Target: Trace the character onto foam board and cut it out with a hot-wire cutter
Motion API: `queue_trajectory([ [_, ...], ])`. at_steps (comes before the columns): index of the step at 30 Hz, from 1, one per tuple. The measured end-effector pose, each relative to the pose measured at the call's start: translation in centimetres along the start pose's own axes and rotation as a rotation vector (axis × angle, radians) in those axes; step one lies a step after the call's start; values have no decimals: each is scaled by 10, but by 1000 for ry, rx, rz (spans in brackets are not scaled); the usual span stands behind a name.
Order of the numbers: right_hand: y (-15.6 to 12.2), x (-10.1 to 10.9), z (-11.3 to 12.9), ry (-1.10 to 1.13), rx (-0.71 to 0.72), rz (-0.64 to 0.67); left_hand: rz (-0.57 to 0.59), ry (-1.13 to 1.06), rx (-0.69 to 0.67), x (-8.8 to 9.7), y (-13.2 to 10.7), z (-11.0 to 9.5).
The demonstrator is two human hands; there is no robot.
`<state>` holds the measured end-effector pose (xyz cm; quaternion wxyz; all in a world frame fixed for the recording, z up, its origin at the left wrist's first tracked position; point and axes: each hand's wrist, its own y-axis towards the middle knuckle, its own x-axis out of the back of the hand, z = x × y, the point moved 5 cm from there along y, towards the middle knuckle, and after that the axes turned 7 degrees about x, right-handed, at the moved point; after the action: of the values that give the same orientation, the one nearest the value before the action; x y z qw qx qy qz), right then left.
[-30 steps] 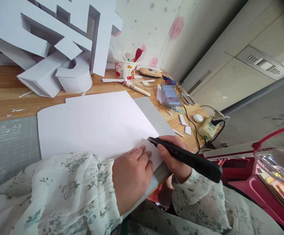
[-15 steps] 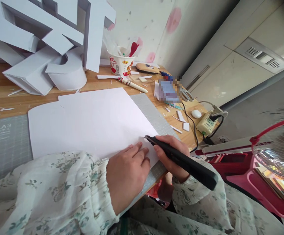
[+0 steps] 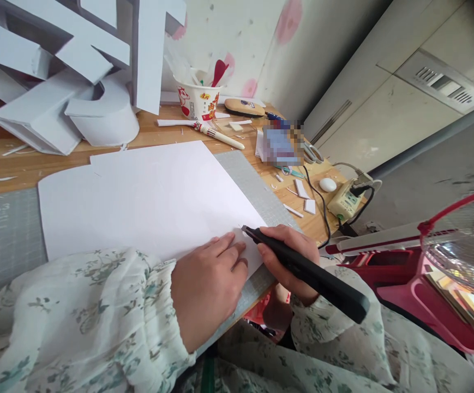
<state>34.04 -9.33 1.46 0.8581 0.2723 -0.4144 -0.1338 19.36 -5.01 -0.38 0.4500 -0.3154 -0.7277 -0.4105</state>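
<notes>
A large white board sheet point(image 3: 147, 196) lies over the grey cutting mat point(image 3: 5, 234), with a notched corner at its far left. My left hand point(image 3: 214, 278) rests flat on the near right part of the sheet, its fingers stretched out. My right hand point(image 3: 289, 259) is closed round a black utility knife point(image 3: 310, 273). The knife is held at a slant, its tip touching or just above the sheet, close beside my left fingertips; I cannot tell whether the blade is in the board.
Several large white board letters point(image 3: 101, 112) stand at the back left. Behind the sheet are a paper cup point(image 3: 199, 101) with utensils, a cream-handled tool point(image 3: 222, 137) and a pencil case point(image 3: 244, 107). Scraps, scissors point(image 3: 312, 154), a cable and a power strip point(image 3: 345, 202) lie right. A fan point(image 3: 466, 240) stands farther right.
The camera view has shifted slightly, moving the letters and sheet a little left and up in the picture. Both hands keep nearly the same pose, with the knife tip still near the left fingertips.
</notes>
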Motion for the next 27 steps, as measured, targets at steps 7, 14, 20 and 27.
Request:
queue_trajectory([
  [7,-5,7,4,-5,26,15,14,-16,-10,-6,-3,2],
  [14,-15,12,6,-6,41,14,207,-26,-61,12,0,1],
  [20,-23,16,9,-74,97,-1,221,-48,-55,11,1,0],
  [27,-32,21,14,-91,98,7,198,-41,-48,12,0,0],
])
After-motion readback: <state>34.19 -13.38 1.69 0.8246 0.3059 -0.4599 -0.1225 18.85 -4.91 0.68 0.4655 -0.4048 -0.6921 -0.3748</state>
